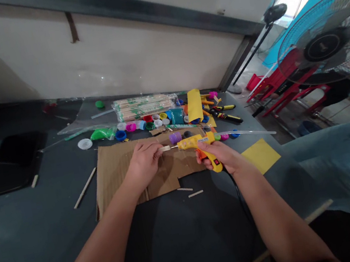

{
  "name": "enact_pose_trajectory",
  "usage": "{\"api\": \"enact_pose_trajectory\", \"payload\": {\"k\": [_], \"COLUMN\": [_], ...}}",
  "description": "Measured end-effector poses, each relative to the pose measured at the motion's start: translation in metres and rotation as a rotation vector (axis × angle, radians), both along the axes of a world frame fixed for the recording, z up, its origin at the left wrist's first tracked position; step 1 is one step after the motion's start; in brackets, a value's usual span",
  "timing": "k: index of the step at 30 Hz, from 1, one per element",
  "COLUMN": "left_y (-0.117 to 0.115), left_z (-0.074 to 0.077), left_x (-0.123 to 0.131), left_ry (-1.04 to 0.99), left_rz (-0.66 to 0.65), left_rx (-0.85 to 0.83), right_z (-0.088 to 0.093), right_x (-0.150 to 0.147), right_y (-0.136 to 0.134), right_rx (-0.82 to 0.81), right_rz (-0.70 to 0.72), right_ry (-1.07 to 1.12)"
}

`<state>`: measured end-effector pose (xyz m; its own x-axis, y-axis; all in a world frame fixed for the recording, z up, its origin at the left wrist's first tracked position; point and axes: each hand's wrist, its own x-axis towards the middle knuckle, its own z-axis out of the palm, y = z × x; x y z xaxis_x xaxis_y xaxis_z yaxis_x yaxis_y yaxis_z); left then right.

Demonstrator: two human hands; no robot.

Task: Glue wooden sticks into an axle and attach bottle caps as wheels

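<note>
My right hand (218, 154) is wrapped round the handle of a yellow hot glue gun (193, 141), its nozzle pointing left and a clear glue stick (246, 131) sticking out behind. My left hand (144, 161) pinches a small pale wooden piece (164, 149), whose end meets or nearly meets the nozzle. Both hands are over a sheet of brown cardboard (110, 174) on the dark table (187, 237). Just behind the nozzle is a purple cap (175, 137). Short sticks (195, 193) lie in front of the cardboard.
Bagged wooden sticks (145, 106), coloured bottle caps (120, 135) and cutters (226, 116) lie behind the cardboard. A black phone (13, 162) is at left, a loose stick (85, 187) nearer. Yellow paper (261, 156), a person's jeans (346, 159) and a fan (322, 46) are at right.
</note>
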<state>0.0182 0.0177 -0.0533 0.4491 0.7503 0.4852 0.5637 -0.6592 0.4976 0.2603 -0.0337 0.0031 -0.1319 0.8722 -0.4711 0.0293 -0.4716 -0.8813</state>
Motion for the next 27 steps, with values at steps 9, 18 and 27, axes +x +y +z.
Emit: {"api": "enact_pose_trajectory", "payload": {"k": [9, 18, 27], "left_y": [-0.0004, 0.0009, 0.0006], "left_z": [-0.0001, -0.0039, -0.0016], "left_x": [0.0002, 0.0013, 0.0014], "left_ry": [-0.008, -0.012, -0.002], "left_rz": [-0.006, 0.016, 0.026], "left_rx": [0.036, 0.080, 0.046], "right_z": [0.0006, -0.0068, -0.0054], "right_x": [-0.0008, -0.0074, -0.0074], "right_y": [-0.0003, 0.0019, 0.0020], "right_rx": [0.005, 0.046, 0.041], "right_rz": [0.009, -0.064, -0.064], "right_ry": [-0.002, 0.029, 0.003]}}
